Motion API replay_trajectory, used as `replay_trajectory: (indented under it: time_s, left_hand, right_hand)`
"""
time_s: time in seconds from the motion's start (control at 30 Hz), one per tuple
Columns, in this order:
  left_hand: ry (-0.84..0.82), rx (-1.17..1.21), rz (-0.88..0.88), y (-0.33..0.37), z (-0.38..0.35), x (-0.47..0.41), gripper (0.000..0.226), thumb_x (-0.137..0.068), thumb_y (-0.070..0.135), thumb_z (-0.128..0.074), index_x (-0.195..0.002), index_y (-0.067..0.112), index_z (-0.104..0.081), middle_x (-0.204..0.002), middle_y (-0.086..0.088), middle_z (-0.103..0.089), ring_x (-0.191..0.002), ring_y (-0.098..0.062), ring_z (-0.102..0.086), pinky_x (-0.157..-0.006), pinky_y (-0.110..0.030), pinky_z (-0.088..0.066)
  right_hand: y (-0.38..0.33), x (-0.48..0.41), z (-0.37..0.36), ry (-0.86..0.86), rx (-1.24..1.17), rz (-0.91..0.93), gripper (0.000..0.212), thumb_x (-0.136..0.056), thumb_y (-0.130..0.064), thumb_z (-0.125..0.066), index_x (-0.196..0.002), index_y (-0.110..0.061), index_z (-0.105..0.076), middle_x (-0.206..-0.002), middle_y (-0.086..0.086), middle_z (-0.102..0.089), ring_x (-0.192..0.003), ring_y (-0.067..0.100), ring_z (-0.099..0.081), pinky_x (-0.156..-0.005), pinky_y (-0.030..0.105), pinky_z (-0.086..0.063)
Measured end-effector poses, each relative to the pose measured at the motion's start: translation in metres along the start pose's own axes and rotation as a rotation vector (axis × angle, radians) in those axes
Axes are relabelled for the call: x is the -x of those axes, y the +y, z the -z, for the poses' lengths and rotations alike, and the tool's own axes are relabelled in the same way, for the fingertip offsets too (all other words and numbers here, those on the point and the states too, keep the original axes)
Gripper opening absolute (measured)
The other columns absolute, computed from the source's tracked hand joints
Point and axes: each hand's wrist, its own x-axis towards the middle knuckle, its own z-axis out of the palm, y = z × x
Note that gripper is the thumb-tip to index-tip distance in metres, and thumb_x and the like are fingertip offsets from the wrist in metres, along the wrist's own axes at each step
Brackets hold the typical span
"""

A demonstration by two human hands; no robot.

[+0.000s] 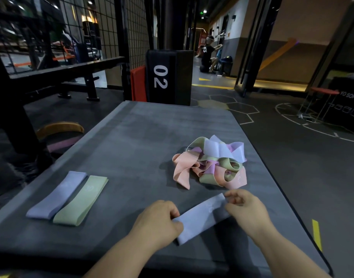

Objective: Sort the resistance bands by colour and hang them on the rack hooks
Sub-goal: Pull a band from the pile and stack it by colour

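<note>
A flattened lavender band (pixel 202 216) lies near the front of the grey padded platform (pixel 144 137). My left hand (pixel 158 221) pinches its near end and my right hand (pixel 246 211) pinches its far end. Beyond my right hand sits a tangled pile of bands (pixel 212 163) in peach, green, pink and lavender. At the left, a lavender band (pixel 57 195) and a green band (pixel 81 201) lie flat side by side.
A black post pad marked 02 (pixel 168 77) stands behind the platform, with a wire mesh rack (pixel 104 27) to the left. A bench (pixel 67 71) is at the far left. A person (pixel 209 55) sits down the corridor. Dark gym floor surrounds the platform.
</note>
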Motion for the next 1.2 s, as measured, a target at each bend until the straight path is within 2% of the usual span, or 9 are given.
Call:
replay_trajectory:
  time_s: [0.27, 0.4, 0.57, 0.77, 0.83, 0.9, 1.03, 1.1, 1.2]
  left_hand:
    - [-0.129, 0.29, 0.042, 0.01, -0.005, 0.006, 0.017, -0.074, 0.031, -0.067, -0.084, 0.028, -0.054, -0.076, 0.01, -0.068, -0.064, -0.004, -0.056, -0.061, -0.02, -0.042]
    - [-0.085, 0.171, 0.001, 0.015, -0.016, 0.008, 0.016, -0.078, 0.038, -0.061, -0.079, 0.03, -0.048, -0.079, 0.01, -0.068, -0.073, -0.007, -0.059, -0.069, -0.027, -0.047]
    - [0.076, -0.024, -0.158, 0.013, -0.023, 0.008, 0.015, -0.08, 0.04, -0.055, -0.082, 0.028, -0.047, -0.075, 0.01, -0.063, -0.083, -0.01, -0.055, -0.067, -0.027, -0.042]
    - [0.149, -0.13, -0.273, 0.009, -0.026, 0.008, 0.013, -0.082, 0.039, -0.052, -0.086, 0.029, -0.044, -0.096, 0.015, -0.045, -0.094, -0.01, -0.04, -0.081, -0.025, -0.035]
    - [0.117, -0.125, -0.29, 0.007, -0.028, 0.008, 0.018, -0.084, 0.037, -0.049, -0.101, 0.034, -0.048, -0.112, 0.02, -0.044, -0.109, -0.008, -0.037, -0.087, -0.023, -0.028]
    - [0.054, -0.14, -0.348, 0.006, -0.03, 0.008, 0.04, -0.087, 0.035, -0.039, -0.126, 0.038, -0.048, -0.133, 0.025, -0.04, -0.127, -0.002, -0.029, -0.093, -0.021, -0.019]
    - [-0.112, -0.282, -0.422, 0.01, -0.033, 0.009, 0.052, -0.098, 0.023, -0.026, -0.148, 0.037, -0.026, -0.155, 0.023, -0.019, -0.145, -0.001, -0.007, -0.115, -0.029, -0.001]
    - [-0.16, -0.301, -0.426, 0.009, -0.035, 0.008, 0.058, -0.094, 0.034, -0.01, -0.151, 0.033, -0.017, -0.158, 0.021, -0.013, -0.146, -0.003, -0.002, -0.117, -0.033, 0.003]
    - [-0.16, -0.316, -0.451, 0.004, -0.041, 0.008, 0.089, -0.068, 0.051, 0.013, -0.153, 0.032, -0.009, -0.159, 0.021, -0.003, -0.146, -0.003, 0.005, -0.117, -0.033, 0.009]
  right_hand:
    - [0.0, -0.012, -0.006, 0.084, -0.107, 0.021, 0.021, -0.085, -0.004, -0.063, -0.084, -0.025, -0.068, -0.086, -0.007, -0.069, -0.084, 0.012, -0.064, -0.063, 0.018, -0.044]
    - [0.003, -0.015, -0.011, 0.09, -0.037, 0.056, 0.028, -0.09, -0.003, -0.058, -0.084, -0.028, -0.069, -0.092, -0.011, -0.07, -0.086, 0.002, -0.063, -0.066, 0.009, -0.041]
    - [0.007, -0.015, -0.019, 0.097, 0.178, 0.174, 0.026, -0.091, -0.007, -0.058, -0.098, -0.026, -0.074, -0.107, -0.005, -0.067, -0.1, 0.015, -0.063, -0.087, 0.018, -0.042]
    - [0.009, -0.014, -0.021, 0.078, 0.452, 0.345, 0.035, -0.094, -0.006, -0.052, -0.115, -0.026, -0.071, -0.118, -0.003, -0.065, -0.108, 0.019, -0.058, -0.084, 0.017, -0.038]
    - [0.011, -0.015, -0.02, 0.053, 0.51, 0.351, 0.038, -0.094, -0.007, -0.049, -0.117, -0.03, -0.069, -0.119, -0.004, -0.065, -0.109, 0.019, -0.057, -0.085, 0.02, -0.04]
    - [0.013, -0.014, -0.018, 0.034, 0.542, 0.352, 0.037, -0.093, -0.01, -0.049, -0.118, -0.031, -0.067, -0.118, -0.006, -0.064, -0.109, 0.019, -0.057, -0.084, 0.023, -0.042]
    - [0.019, -0.011, -0.016, -0.039, 0.652, 0.408, 0.036, -0.095, -0.025, -0.051, -0.129, -0.031, -0.056, -0.127, -0.009, -0.061, -0.116, 0.016, -0.054, -0.092, 0.027, -0.044]
    - [0.023, -0.011, -0.015, -0.084, 0.736, 0.402, 0.045, -0.099, -0.034, -0.044, -0.144, -0.03, -0.041, -0.144, -0.01, -0.048, -0.134, 0.014, -0.043, -0.106, 0.029, -0.035]
    - [0.027, -0.01, -0.015, -0.148, 0.834, 0.405, 0.055, -0.101, -0.047, -0.021, -0.153, -0.028, -0.022, -0.158, -0.012, -0.025, -0.148, 0.009, -0.015, -0.117, 0.027, -0.016]
